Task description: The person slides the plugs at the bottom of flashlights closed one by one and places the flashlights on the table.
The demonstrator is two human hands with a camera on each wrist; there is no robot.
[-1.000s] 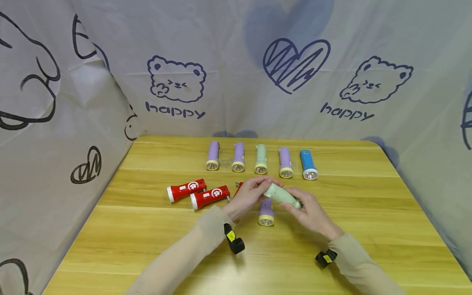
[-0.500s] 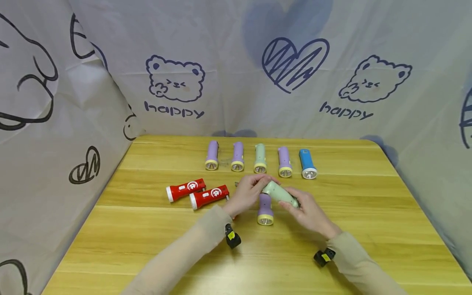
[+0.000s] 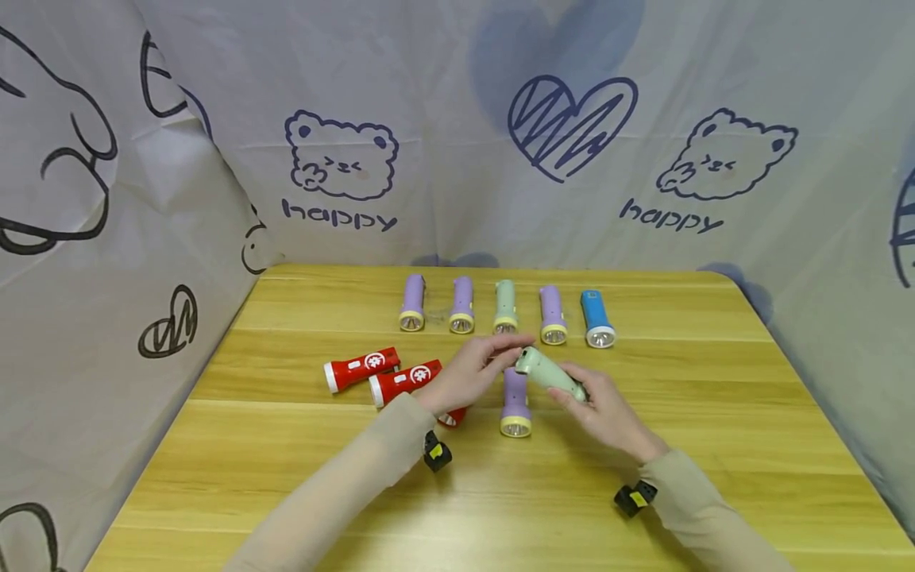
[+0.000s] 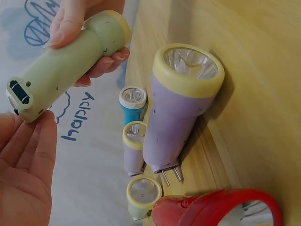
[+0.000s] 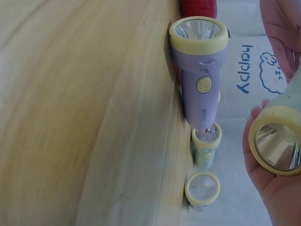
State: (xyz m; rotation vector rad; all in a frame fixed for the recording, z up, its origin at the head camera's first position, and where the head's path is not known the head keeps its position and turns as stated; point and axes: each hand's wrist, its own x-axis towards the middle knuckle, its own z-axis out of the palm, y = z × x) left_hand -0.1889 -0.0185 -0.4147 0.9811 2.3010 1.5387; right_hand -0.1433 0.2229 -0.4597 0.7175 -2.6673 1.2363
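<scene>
A pale green flashlight [image 3: 549,375] is held above the table, tilted, by my right hand [image 3: 602,409]. In the left wrist view that hand's fingers and thumb wrap the flashlight near its yellow-rimmed head [image 4: 123,29]. Its tail end [image 4: 19,92] shows a dark slot. Right at this tail are the fingertips of my left hand [image 4: 28,165], fairly straight. Just below lies a purple flashlight [image 3: 515,409], two metal prongs [image 4: 171,176] sticking out of its tail. A red flashlight [image 3: 452,417] is partly hidden under my left hand [image 3: 468,373].
Behind stands a row of flashlights: purple ones [image 3: 412,302], a green one [image 3: 505,303] and a blue one [image 3: 596,314]. Two red flashlights [image 3: 353,369] lie at left on the wooden table [image 3: 286,477]. A printed cloth [image 3: 457,183] hangs around it.
My left hand has let go of the green flashlight's tail and drawn slightly left, uncovering the slotted end. My right hand keeps its hold. More of the red flashlight shows below my left hand.
</scene>
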